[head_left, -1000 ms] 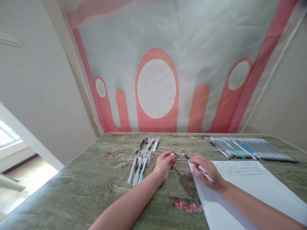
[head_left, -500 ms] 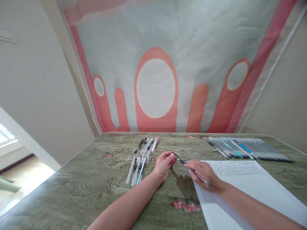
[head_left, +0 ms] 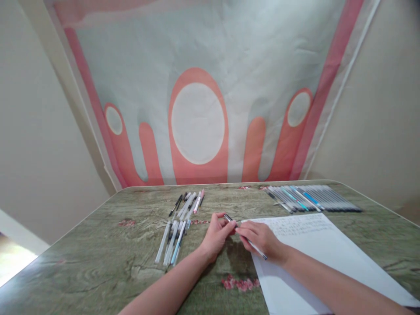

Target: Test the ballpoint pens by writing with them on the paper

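A slim pen [head_left: 256, 249] with a clear barrel and dark ends slants between my two hands over the table. My right hand [head_left: 267, 240] grips its barrel, the lower end sticking out below the fingers. My left hand [head_left: 215, 236] pinches the dark upper end [head_left: 229, 217] between thumb and fingers; whether that is a separate cap I cannot make out. The fingertips of both hands nearly meet. Under my right wrist lies a large white paper sheet [head_left: 305, 262] with rows of handwriting near its far edge.
Left of my hands, loose pens lie in a near group [head_left: 172, 243] and a far group [head_left: 190, 203]. A long row of pens [head_left: 315, 199], mostly grey with a few blue ones, lies at the back right. The wood-patterned table [head_left: 108, 262] meets a wall with a pink-and-grey covering [head_left: 197, 173].
My hands have come closer together, with my left fingers further over the pen's upper end. The view has swung to the right, so everything sits further left.
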Action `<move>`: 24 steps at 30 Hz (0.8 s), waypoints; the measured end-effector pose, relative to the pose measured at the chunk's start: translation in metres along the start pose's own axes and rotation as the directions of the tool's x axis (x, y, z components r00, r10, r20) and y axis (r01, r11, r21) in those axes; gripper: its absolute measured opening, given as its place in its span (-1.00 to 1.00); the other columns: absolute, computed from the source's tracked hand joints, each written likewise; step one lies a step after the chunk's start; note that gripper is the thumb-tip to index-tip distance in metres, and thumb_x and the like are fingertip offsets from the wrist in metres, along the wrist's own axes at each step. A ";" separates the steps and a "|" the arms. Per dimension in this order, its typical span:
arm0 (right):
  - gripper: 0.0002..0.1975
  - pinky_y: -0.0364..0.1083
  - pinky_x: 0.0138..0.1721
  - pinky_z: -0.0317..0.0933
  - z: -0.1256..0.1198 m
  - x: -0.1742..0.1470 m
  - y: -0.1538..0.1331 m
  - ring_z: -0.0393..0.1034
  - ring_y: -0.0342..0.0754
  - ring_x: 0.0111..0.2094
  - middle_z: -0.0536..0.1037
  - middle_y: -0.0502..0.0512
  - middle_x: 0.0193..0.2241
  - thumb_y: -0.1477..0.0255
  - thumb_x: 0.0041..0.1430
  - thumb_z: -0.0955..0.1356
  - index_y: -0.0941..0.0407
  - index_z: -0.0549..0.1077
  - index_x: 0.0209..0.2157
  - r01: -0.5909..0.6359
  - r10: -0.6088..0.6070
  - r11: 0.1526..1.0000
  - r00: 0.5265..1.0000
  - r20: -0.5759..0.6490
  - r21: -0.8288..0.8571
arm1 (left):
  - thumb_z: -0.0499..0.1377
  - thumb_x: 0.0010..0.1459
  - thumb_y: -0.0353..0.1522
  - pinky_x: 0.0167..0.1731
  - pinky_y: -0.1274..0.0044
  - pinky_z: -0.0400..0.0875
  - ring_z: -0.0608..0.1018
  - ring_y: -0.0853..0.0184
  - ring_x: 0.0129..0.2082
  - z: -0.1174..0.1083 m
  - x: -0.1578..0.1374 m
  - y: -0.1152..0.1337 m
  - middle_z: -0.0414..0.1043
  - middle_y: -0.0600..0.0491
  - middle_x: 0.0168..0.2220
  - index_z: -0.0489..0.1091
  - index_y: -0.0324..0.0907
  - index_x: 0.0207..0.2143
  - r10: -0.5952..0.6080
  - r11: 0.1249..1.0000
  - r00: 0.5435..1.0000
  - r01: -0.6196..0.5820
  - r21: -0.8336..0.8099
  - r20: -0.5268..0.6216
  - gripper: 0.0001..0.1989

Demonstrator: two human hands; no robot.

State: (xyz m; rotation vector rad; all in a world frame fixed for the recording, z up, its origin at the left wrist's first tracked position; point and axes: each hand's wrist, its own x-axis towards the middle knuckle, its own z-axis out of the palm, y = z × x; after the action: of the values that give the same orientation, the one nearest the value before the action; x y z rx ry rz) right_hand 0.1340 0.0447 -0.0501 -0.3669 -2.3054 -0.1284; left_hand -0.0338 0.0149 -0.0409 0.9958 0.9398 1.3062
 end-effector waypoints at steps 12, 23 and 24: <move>-0.80 -0.14 -0.44 0.22 0.001 0.002 0.000 0.33 -0.12 -0.42 0.47 0.08 -0.41 0.51 0.11 0.24 0.12 0.27 -0.17 0.088 -0.083 0.989 0.995 0.049 -0.114 | 0.30 -0.19 -0.24 -0.52 0.64 0.21 0.37 0.51 -0.59 -0.002 0.002 0.000 0.32 0.21 -0.55 0.06 -0.16 -0.25 -0.024 0.999 0.999 0.024 0.030 -0.022 -0.47; -0.76 -0.11 -0.36 0.27 0.004 0.004 -0.001 0.36 -0.08 -0.31 0.47 0.13 -0.32 0.50 0.11 0.23 0.13 0.27 -0.14 0.031 -0.026 0.993 0.999 0.045 -0.111 | 0.29 -0.17 -0.23 -0.46 0.60 0.26 0.42 0.46 -0.54 0.000 0.003 -0.002 0.35 0.18 -0.52 0.05 -0.15 -0.20 0.001 1.000 0.999 -0.002 -0.026 -0.041 -0.45; -0.75 -0.10 -0.33 0.27 0.003 0.006 -0.001 0.36 -0.07 -0.28 0.47 0.14 -0.30 0.49 0.12 0.24 0.13 0.27 -0.12 0.011 -0.007 0.995 0.999 0.046 -0.099 | 0.29 -0.18 -0.22 -0.46 0.59 0.26 0.43 0.45 -0.54 0.000 0.004 -0.002 0.34 0.18 -0.53 0.06 -0.15 -0.20 0.007 1.000 0.997 -0.009 -0.028 -0.071 -0.44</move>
State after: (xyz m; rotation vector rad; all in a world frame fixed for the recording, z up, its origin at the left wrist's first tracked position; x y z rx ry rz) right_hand 0.1278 0.0461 -0.0484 -0.4140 -2.3514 -0.2426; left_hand -0.0330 0.0188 -0.0423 0.9373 0.9695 1.3661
